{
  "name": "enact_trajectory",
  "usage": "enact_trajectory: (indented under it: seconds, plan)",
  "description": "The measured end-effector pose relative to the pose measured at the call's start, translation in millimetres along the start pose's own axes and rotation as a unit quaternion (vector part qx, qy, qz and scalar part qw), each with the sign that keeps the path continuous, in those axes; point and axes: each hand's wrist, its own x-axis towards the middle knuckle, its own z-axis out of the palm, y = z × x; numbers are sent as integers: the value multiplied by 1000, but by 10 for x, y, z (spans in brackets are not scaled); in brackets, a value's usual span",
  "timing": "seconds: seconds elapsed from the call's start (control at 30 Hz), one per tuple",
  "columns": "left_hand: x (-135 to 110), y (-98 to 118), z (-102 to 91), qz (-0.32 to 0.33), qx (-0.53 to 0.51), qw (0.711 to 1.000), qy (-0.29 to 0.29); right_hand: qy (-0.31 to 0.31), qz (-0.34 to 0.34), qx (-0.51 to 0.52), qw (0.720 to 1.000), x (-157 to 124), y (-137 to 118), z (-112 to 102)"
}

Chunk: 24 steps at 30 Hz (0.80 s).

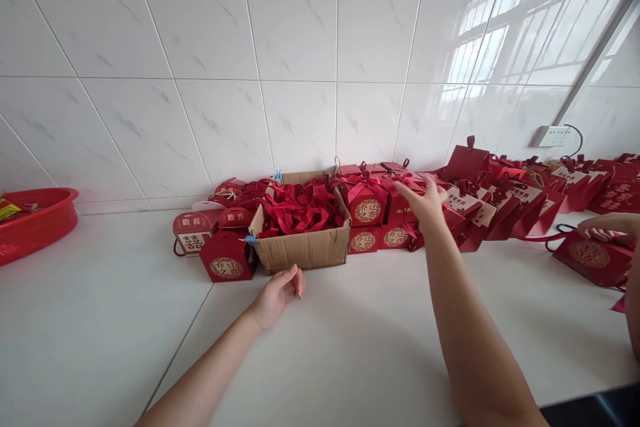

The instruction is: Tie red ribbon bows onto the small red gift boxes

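Note:
My left hand (pixel 281 295) rests near the white counter just in front of a cardboard box (pixel 303 251), its fingers curled in with nothing visible in them. Dark red ribbons (pixel 303 210) fill that box in a loose heap. Higher and to the right, my right hand (pixel 427 201) reaches over the stacked red gift boxes (pixel 368 208), thumb and fingers apart and holding nothing. Pink-red bows top some of these boxes, and gold round emblems mark their fronts. Whether my right fingertips touch a box, I cannot tell.
Left of the cardboard box stand more red gift boxes (pixel 226 260). A red plastic basin (pixel 37 223) is at the far left. Many red bags (pixel 525 203) line the tiled wall on the right. Another person's hand (pixel 613 225) grips a red gift bag (pixel 590 255) at the right edge.

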Motion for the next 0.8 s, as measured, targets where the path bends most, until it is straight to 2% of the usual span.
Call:
enact_trajectory:
  seconds: [0.07, 0.17, 0.23, 0.4, 0.57, 0.7, 0.8]
  plan:
    - [-6, 5, 13, -1, 4, 1000, 4, 38, -41, 62, 997, -7, -85, -114]
    - [-10, 4, 20, -1, 5, 1000, 9, 121, -116, 133, 977, 23, -111, -247]
    - [-10, 2, 21, -1, 5, 1000, 10, 133, -127, 140, 973, 70, -70, -292]
    - [-16, 0, 28, -3, 3, 1000, 16, 41, -83, 79, 993, 213, 87, -275]
    - [-23, -5, 35, -8, -2, 1000, 24, -3, -44, 2, 999, 257, 199, -159]
    - [-20, 5, 43, -9, 4, 1000, 16, -81, -6, 23, 996, 207, 243, -70]
    - [-19, 21, 51, -15, 5, 1000, 10, -92, -3, 44, 995, 183, 262, -36]
